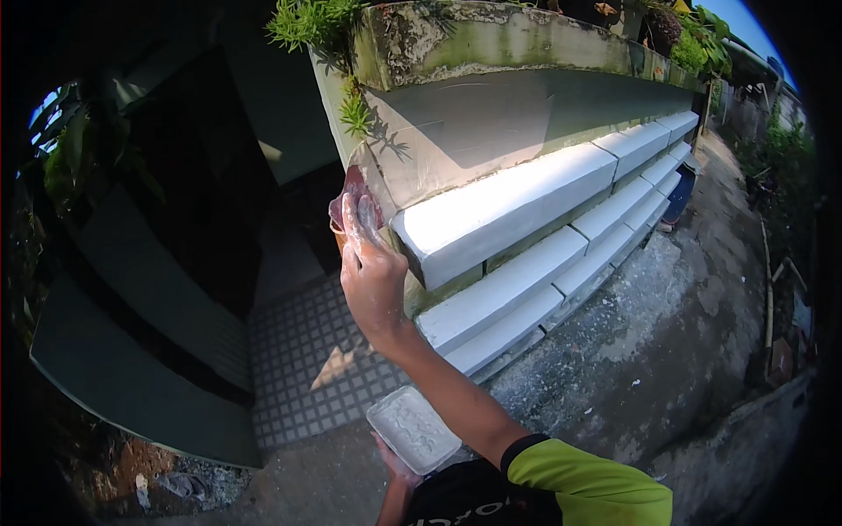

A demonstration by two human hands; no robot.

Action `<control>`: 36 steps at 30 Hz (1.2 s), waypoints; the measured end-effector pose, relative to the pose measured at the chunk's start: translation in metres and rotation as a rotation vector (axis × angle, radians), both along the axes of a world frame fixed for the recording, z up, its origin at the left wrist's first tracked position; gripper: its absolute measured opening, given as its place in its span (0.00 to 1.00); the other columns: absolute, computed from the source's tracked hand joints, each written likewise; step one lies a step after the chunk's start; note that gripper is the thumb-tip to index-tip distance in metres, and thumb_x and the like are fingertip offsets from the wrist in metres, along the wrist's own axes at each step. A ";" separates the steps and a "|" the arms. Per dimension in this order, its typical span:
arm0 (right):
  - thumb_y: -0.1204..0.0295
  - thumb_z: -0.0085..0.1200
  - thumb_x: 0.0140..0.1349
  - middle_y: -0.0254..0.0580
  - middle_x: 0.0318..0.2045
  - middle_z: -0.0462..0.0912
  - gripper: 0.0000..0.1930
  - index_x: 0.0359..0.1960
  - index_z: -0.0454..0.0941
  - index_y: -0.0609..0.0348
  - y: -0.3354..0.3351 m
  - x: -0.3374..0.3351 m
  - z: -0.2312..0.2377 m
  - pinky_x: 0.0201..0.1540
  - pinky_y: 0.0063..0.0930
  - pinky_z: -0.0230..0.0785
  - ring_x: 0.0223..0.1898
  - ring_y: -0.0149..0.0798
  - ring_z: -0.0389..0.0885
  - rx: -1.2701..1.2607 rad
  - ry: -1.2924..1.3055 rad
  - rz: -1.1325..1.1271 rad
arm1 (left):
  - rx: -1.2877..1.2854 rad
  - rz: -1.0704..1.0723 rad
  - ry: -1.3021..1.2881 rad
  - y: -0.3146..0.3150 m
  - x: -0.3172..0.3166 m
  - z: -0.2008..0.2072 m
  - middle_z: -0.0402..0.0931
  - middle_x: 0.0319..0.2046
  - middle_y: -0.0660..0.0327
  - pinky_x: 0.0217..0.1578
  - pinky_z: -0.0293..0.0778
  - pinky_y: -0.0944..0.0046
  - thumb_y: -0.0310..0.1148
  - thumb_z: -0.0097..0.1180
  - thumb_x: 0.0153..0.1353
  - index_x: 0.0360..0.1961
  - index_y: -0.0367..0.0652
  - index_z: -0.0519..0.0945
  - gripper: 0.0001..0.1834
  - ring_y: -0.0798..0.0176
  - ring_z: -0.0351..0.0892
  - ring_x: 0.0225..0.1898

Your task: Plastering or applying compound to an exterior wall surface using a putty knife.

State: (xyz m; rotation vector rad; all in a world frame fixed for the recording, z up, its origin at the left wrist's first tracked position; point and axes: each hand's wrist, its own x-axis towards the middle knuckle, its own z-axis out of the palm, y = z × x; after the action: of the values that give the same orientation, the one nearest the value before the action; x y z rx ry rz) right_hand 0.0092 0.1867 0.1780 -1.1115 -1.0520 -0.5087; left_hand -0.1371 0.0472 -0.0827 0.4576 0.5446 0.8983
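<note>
My right hand (372, 279) is raised to the wall's corner, its fingers smeared with white. They press a thin, flat dark red piece (356, 186) against the narrow edge of the wall (380, 180); what kind of tool it is I cannot make out. Low in the view, my left hand (396, 463) grips a shallow rectangular tray (436, 463) from its side and underneath. White paste (410, 425) lies spread unevenly inside the tray.
White-painted stepped ledges (517, 206) run along the wall to the far right. Above is a mossy planter (509, 48) with green plants. A checkered tiled floor (298, 386) lies left, beside a dark green panel (132, 377). Rough concrete (614, 351) stretches right.
</note>
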 end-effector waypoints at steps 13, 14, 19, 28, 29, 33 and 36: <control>0.88 0.43 0.56 0.61 0.53 0.76 0.30 0.64 0.61 0.70 -0.038 0.080 0.036 0.49 0.37 0.74 0.49 0.52 0.80 0.047 0.326 -0.273 | 0.057 0.038 0.014 0.003 -0.002 -0.013 0.61 0.66 0.56 0.61 0.64 0.39 0.73 0.22 0.61 0.70 0.52 0.56 0.46 0.44 0.65 0.63; 0.87 0.46 0.56 0.62 0.50 0.78 0.30 0.64 0.60 0.71 -0.042 0.081 0.038 0.48 0.32 0.74 0.48 0.46 0.81 -0.038 0.422 -0.182 | 0.057 0.031 0.011 0.003 0.000 -0.010 0.61 0.66 0.56 0.61 0.63 0.39 0.73 0.21 0.61 0.70 0.52 0.55 0.46 0.44 0.65 0.63; 0.87 0.48 0.58 0.60 0.47 0.78 0.30 0.65 0.58 0.74 -0.067 0.110 0.036 0.47 0.26 0.74 0.45 0.37 0.81 0.039 0.475 0.135 | 0.041 0.018 -0.007 0.001 -0.004 -0.008 0.60 0.66 0.55 0.62 0.62 0.39 0.73 0.21 0.60 0.70 0.52 0.55 0.47 0.44 0.64 0.63; 0.84 0.51 0.58 0.51 0.47 0.79 0.25 0.59 0.67 0.72 -0.123 0.112 0.017 0.49 0.22 0.71 0.46 0.31 0.78 -0.105 0.388 0.626 | -0.061 -0.007 -0.146 0.021 0.001 -0.005 0.63 0.64 0.53 0.60 0.65 0.41 0.72 0.25 0.62 0.69 0.48 0.57 0.46 0.45 0.68 0.61; 0.82 0.50 0.58 0.52 0.48 0.78 0.25 0.59 0.67 0.73 -0.128 0.112 0.017 0.51 0.22 0.70 0.47 0.31 0.77 -0.192 0.393 0.561 | -0.062 -0.023 -0.144 0.021 0.001 -0.002 0.62 0.65 0.53 0.61 0.64 0.42 0.72 0.25 0.61 0.69 0.48 0.57 0.47 0.45 0.66 0.62; 0.80 0.45 0.57 0.53 0.53 0.75 0.26 0.60 0.66 0.73 -0.133 0.135 0.027 0.53 0.21 0.70 0.49 0.31 0.77 -0.279 0.476 0.532 | -0.088 -0.067 -0.128 0.021 0.009 0.003 0.62 0.65 0.54 0.62 0.63 0.43 0.73 0.25 0.60 0.69 0.48 0.57 0.48 0.45 0.66 0.63; 0.76 0.47 0.52 0.59 0.59 0.70 0.31 0.61 0.63 0.75 -0.144 0.167 0.049 0.58 0.28 0.69 0.56 0.40 0.74 -0.181 0.425 0.841 | -0.085 -0.073 -0.117 0.018 0.013 -0.003 0.62 0.65 0.54 0.62 0.63 0.43 0.73 0.25 0.60 0.69 0.48 0.57 0.48 0.45 0.66 0.63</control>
State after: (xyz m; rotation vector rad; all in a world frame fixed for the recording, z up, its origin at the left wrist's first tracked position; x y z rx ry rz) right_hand 0.1763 0.0428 0.2266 -0.7787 -1.0834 0.4806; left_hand -0.1242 0.0649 -0.0853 0.3434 0.4544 0.8232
